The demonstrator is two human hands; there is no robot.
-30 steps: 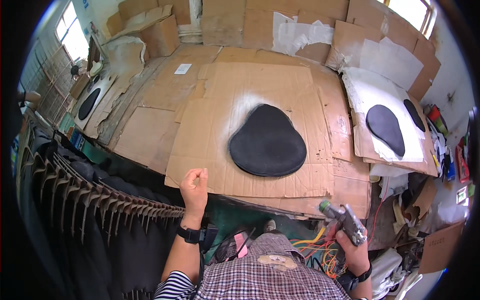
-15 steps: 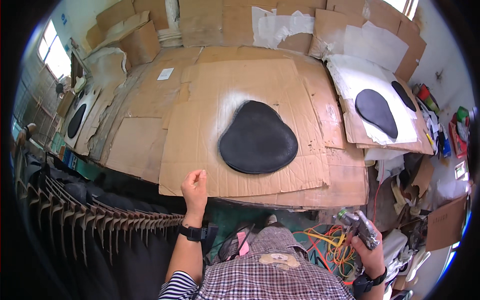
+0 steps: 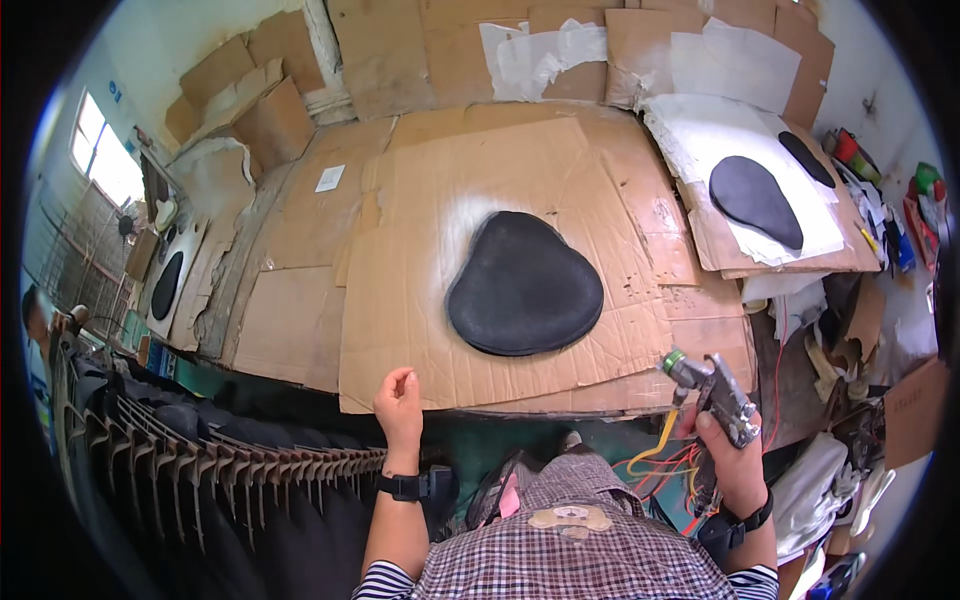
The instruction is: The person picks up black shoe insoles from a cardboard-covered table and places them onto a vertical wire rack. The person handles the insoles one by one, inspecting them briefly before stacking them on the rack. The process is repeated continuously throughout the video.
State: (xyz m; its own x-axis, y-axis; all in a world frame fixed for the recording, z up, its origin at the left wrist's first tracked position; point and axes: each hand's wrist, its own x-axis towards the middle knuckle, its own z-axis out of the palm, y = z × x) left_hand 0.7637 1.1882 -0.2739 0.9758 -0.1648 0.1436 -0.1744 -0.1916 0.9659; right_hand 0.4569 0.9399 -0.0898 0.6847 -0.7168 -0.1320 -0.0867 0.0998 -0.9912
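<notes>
My right hand (image 3: 736, 462) is wrapped round a metal spray gun (image 3: 728, 405) at the front right of the table. Its green-ringed nozzle end points up and left, and a yellow hose (image 3: 660, 443) hangs below it. My left hand (image 3: 400, 405) hovers at the table's front edge, fingers curled together with nothing visible in them. Beyond both hands, a black rounded-triangular pad, like a saddle cover (image 3: 525, 285), lies flat on a cardboard sheet (image 3: 400, 300). Neither hand touches it. Pale overspray marks the cardboard along the pad's upper left.
To the right, two more black pads (image 3: 755, 200) lie on white paper over cardboard (image 3: 700, 130). Another dark pad (image 3: 167, 285) is at far left. A rack with dark hanging pieces (image 3: 230, 460) stands front left. Orange hoses (image 3: 680, 480) trail on the floor.
My right hand has raised the spray gun toward the table's front edge, its nozzle turning further left. My left hand keeps its curled shape. The view has shifted slightly.
</notes>
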